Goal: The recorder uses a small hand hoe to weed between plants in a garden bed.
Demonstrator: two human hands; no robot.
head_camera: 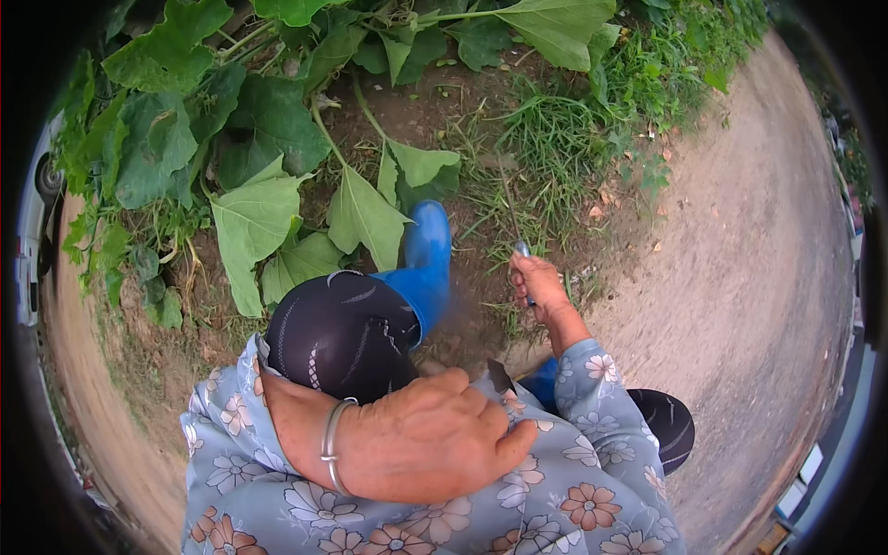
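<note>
My right hand [539, 281] is closed around the grey-blue handle of a thin-shafted hand tool [510, 201]. Its shaft runs away from me into a patch of green grass [555, 139]; the far end is hard to make out. My left hand [430, 433], wearing a silver bangle [333, 444], is held close in front of my flowered shirt [444, 524]. Its fingers curl under, so whether they grip anything is hidden. A small dark piece [499, 377] shows just beyond its knuckles. Between the leaves and the grass, a blue rubber boot [429, 236] rests on bare soil.
Large-leaved vines [263, 125] spread over the soil ahead and to the left. A pale dirt path [742, 229] runs along the right. Part of a parked vehicle [31, 229] shows at the left rim. My bent knee [343, 333] rises between my left hand and the boot.
</note>
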